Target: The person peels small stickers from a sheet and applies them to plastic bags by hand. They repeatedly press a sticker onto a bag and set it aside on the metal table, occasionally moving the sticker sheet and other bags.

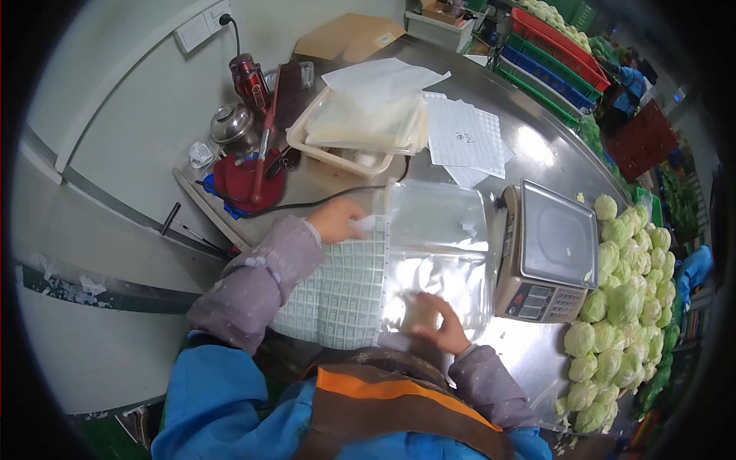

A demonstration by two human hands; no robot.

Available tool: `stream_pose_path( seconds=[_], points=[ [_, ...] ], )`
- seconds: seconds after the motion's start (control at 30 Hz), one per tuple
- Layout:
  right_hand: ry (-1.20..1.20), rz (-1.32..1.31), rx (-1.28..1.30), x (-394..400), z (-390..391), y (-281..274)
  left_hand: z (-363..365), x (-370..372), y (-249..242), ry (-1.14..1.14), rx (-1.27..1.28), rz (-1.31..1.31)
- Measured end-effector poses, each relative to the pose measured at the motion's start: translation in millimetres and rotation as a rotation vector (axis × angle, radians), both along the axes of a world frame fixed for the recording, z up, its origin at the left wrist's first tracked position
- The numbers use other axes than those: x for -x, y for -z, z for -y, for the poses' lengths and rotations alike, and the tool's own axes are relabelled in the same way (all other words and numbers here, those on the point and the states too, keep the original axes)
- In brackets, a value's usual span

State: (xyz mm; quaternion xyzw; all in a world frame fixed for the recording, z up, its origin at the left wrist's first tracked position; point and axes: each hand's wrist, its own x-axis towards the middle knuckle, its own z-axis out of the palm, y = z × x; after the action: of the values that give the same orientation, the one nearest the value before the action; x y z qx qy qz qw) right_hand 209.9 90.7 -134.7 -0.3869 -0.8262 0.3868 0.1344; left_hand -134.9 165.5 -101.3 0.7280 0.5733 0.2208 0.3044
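Observation:
My left hand point(337, 221) is closed, its fingertips pinching a small white label-like piece point(366, 223) at the top of a sheet of labels point(337, 295) printed in a pale green grid. Right beside that sheet lies a stack of clear plastic bags point(437, 257), shiny under the light. Over the lower part of the bags, my right hand point(443, 328) is open, thumb and fingers apart and slightly blurred, holding nothing visible.
A digital scale point(548, 253) stands right of the bags, with a pile of cabbages point(621, 299) beyond it. Behind are a cream tray point(307, 149) of sheets, loose papers point(464, 138), a red-handled tool point(264, 146) and a black cable point(314, 201). Stacked crates point(548, 65) stand far right.

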Motion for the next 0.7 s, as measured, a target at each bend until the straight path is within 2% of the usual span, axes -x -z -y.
stream_pose_path(
  seconds=[0.03,0.07,0.1,0.23,0.3,0.33,0.37,0.43,0.5,0.57,0.6,0.67,0.7],
  points=[
    [0.181,-0.294,0.235,4,-9,-4,7,-7,-12,0.059,-0.038,0.013],
    [0.250,-0.470,0.335,16,-21,-25,13,-17,-34,0.044,0.071,-0.005],
    [0.316,-0.650,0.427,33,-36,-50,17,-25,-48,0.046,0.072,-0.007],
    [0.344,-0.690,0.553,77,-65,-74,26,-50,-72,0.119,-0.038,-0.142],
    [0.266,-0.462,0.516,83,-71,-71,30,-53,-78,0.113,-0.083,-0.182],
    [0.292,-0.570,0.427,86,-67,-71,33,-53,-83,0.092,-0.074,-0.170],
    [0.280,-0.566,0.428,84,-65,-73,35,-51,-86,0.070,-0.065,-0.158],
    [0.347,-0.527,0.133,75,-66,-80,35,-33,-90,0.066,-0.065,-0.083],
    [0.384,-0.594,0.027,65,-69,-90,35,-9,-94,0.071,-0.066,-0.014],
    [0.360,-0.589,0.030,49,-80,-95,32,14,-86,0.204,0.135,-0.022],
    [0.353,-0.592,0.031,45,-85,-96,29,22,-81,0.197,0.133,-0.026],
    [0.423,-0.812,0.288,44,-94,-98,20,38,-73,0.124,0.228,0.072],
    [0.413,-0.819,0.257,45,-90,-111,12,49,-75,-0.020,0.351,0.222]
  ],
)
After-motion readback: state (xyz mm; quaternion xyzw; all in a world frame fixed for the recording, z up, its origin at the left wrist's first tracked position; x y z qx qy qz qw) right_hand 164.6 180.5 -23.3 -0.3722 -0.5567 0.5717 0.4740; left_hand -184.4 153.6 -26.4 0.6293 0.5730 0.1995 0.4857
